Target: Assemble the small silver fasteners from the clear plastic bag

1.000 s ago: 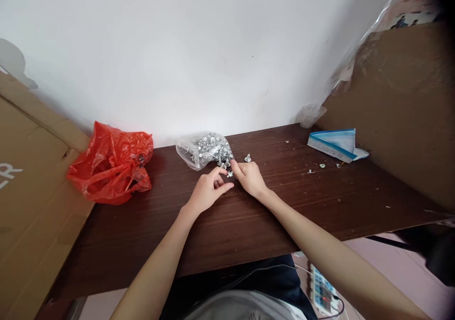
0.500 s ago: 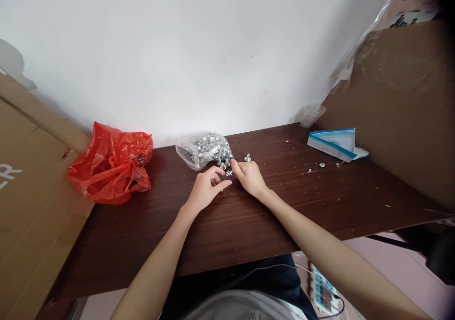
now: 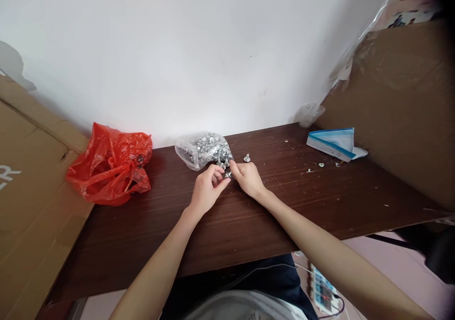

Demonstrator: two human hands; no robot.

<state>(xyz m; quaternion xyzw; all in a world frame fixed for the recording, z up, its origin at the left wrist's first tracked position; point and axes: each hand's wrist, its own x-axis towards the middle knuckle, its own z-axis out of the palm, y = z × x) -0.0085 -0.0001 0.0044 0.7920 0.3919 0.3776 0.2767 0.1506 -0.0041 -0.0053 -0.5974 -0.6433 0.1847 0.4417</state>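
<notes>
A small silvery screw with a wide flat head [image 3: 228, 174] is between my hands, just above the table. My right hand [image 3: 249, 178] is closed, its fingers curled round one end of the screw. The thumb and fingertips of my left hand [image 3: 208, 187] pinch at the other end. Right behind my fingers, a clear plastic bag [image 3: 185, 151] full of similar metal screws lies on its side. Several loose screws [image 3: 219, 162] stand at its mouth. One single screw [image 3: 247, 158] stands on its head beyond my right hand.
The dark brown table [image 3: 142, 244] meets a white wall. A crumpled red plastic bag [image 3: 113, 163] lies at left beside a cardboard box [image 3: 31, 206]. At right are a blue-white packet [image 3: 330, 144], a clear plastic cup [image 3: 310, 114], scraps and another cardboard panel [image 3: 401, 106]. A power strip [image 3: 322, 287] sits below.
My left hand's thumb and fingers have drawn together onto the screw; before, they were spread apart beside it. My right hand has hardly moved.
</notes>
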